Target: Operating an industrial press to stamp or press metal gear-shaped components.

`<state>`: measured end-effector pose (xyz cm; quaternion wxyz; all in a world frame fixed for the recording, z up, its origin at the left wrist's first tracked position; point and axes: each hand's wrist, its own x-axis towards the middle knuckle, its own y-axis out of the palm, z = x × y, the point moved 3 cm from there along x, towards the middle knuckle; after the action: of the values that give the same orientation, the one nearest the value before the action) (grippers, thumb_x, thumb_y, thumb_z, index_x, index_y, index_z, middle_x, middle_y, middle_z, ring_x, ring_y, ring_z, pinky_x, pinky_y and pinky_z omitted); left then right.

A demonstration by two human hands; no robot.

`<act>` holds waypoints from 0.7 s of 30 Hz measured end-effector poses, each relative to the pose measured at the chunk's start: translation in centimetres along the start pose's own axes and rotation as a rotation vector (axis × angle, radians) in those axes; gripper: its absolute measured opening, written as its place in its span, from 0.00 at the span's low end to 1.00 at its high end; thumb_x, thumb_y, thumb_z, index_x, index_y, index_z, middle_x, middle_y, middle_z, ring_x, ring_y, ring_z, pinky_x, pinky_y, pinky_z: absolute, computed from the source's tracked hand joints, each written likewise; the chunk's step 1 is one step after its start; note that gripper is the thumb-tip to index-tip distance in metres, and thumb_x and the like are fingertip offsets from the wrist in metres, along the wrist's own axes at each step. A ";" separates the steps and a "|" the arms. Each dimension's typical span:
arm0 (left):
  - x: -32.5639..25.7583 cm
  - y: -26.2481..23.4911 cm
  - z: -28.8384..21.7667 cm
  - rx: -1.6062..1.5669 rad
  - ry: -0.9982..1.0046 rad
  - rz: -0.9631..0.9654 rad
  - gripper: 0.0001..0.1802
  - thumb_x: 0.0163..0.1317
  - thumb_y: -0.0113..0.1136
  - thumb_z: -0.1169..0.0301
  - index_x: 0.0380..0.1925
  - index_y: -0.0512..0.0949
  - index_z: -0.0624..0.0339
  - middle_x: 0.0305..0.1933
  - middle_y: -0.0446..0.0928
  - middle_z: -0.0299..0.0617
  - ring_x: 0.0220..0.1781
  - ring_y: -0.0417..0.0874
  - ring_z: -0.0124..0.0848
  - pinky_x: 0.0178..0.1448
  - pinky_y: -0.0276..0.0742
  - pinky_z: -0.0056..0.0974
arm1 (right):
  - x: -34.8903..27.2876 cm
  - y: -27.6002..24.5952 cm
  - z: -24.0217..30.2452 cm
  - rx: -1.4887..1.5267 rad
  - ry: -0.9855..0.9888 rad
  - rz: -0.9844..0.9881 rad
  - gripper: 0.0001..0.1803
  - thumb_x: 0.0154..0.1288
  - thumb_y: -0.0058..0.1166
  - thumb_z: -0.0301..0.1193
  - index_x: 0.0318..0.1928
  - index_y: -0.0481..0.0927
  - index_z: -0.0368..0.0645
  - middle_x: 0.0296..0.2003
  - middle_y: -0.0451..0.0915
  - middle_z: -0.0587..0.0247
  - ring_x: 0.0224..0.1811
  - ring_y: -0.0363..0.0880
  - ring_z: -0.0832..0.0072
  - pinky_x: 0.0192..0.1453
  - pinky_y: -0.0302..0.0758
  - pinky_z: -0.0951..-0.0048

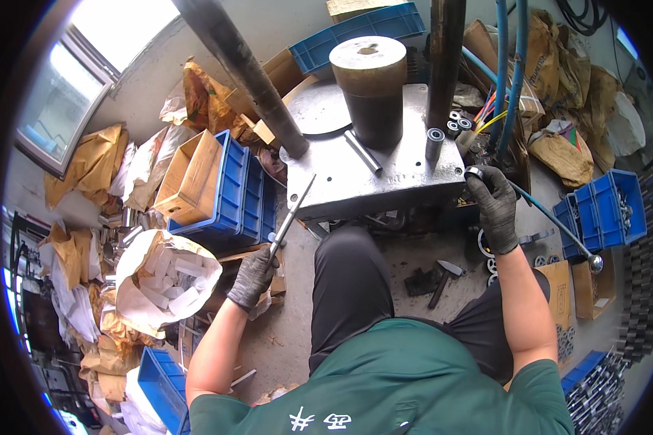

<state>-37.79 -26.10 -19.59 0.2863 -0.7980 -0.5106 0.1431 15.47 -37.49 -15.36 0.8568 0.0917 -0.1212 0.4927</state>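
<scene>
My left hand [252, 278], in a dark grey glove, is closed around the lower end of a slim metal rod [292, 215]. The rod tilts up and right, its thin tip beside the near left corner of a steel press plate [384, 190]. At the plate's right corner my gloved right hand [498, 206] pinches a small shiny metal ring [474, 172] between thumb and fingers. On the plate a metal tube [363, 151] lies slanted, and a short sleeve [434, 144] with a ring-shaped top stands upright. Behind them rises a thick press cylinder [370, 94].
Two steel columns [243, 76] [446, 65] flank the cylinder. A ball-ended lever [559, 223] slants down past my right hand. Blue crates [228, 192] and a bag of white pieces [134, 279] stand left; more blue crates [595, 217] stand right. A hammer [442, 279] lies on the floor.
</scene>
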 end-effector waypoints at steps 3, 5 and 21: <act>1.6 0.8 -4.7 -0.371 -0.108 0.025 0.31 0.79 0.59 0.39 0.40 0.81 0.59 0.14 0.66 0.28 0.13 0.63 0.20 0.19 0.56 0.31 | -0.5 0.8 0.8 0.176 0.091 -0.004 0.14 0.81 0.60 0.29 0.61 0.81 0.39 0.52 0.86 0.60 0.51 0.89 0.73 0.59 0.84 0.71; 3.3 2.4 -9.1 -0.524 -0.042 0.111 0.32 0.79 0.59 0.37 0.40 0.81 0.60 0.14 0.67 0.29 0.13 0.64 0.19 0.20 0.55 0.30 | -0.3 1.5 1.2 0.371 0.080 -0.031 0.17 0.82 0.58 0.27 0.65 0.78 0.38 0.57 0.86 0.55 0.54 0.90 0.68 0.62 0.85 0.68; 10.9 27.7 -13.6 -0.432 0.222 0.244 0.11 0.77 0.69 0.66 0.42 0.86 0.65 0.36 0.83 0.32 0.41 0.79 0.22 0.48 0.77 0.33 | 0.4 -3.5 1.8 0.513 0.013 -0.237 0.21 0.81 0.54 0.26 0.70 0.75 0.39 0.61 0.85 0.57 0.64 0.85 0.69 0.70 0.84 0.64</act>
<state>-5.65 -29.21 -24.80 0.1443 -0.9070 -0.3950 -0.0242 18.46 -39.40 -13.68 0.8579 0.3161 0.0246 0.4043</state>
